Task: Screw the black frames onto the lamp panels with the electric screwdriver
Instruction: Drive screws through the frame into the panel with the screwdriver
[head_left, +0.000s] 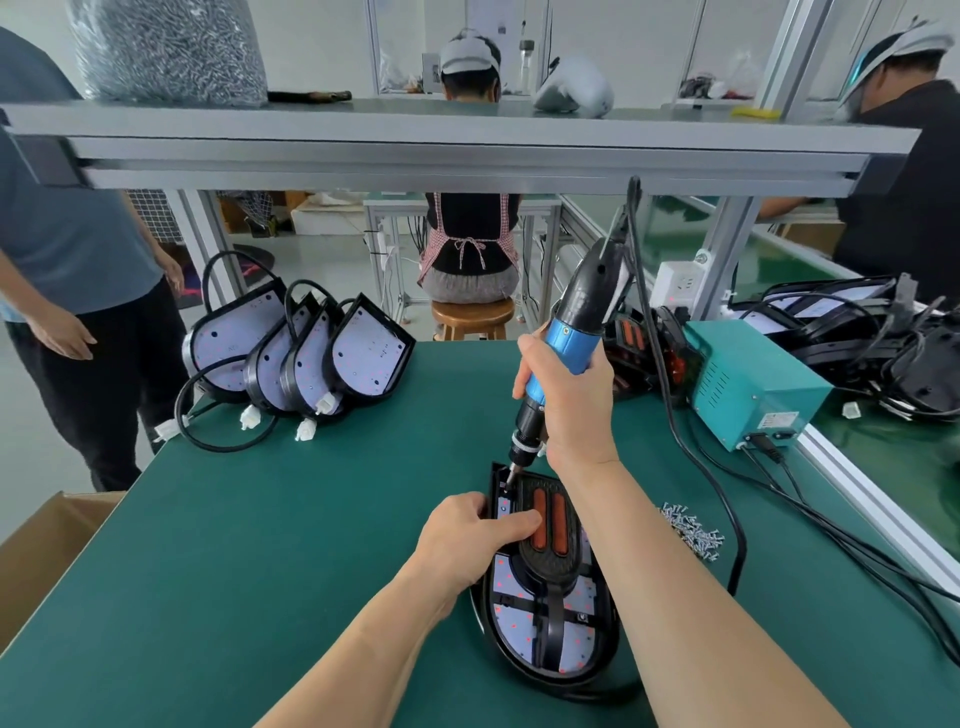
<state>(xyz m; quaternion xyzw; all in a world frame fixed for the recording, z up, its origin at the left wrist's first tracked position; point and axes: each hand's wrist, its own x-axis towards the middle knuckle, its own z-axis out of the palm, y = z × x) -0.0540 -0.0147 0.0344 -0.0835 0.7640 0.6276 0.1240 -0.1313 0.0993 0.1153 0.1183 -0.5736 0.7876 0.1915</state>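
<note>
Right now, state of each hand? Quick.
Left hand: closed, gripping the edge of the lamp panel, thumb on top.
Right hand: closed around the electric screwdriver, bit down at the panel's top corner.

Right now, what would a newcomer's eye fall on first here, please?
The blue screwdriver, gripped in the right hand, has its bit at the far corner of the lamp panel at front centre. The left hand grips that panel's left edge. More panels lean at far left.
</note>
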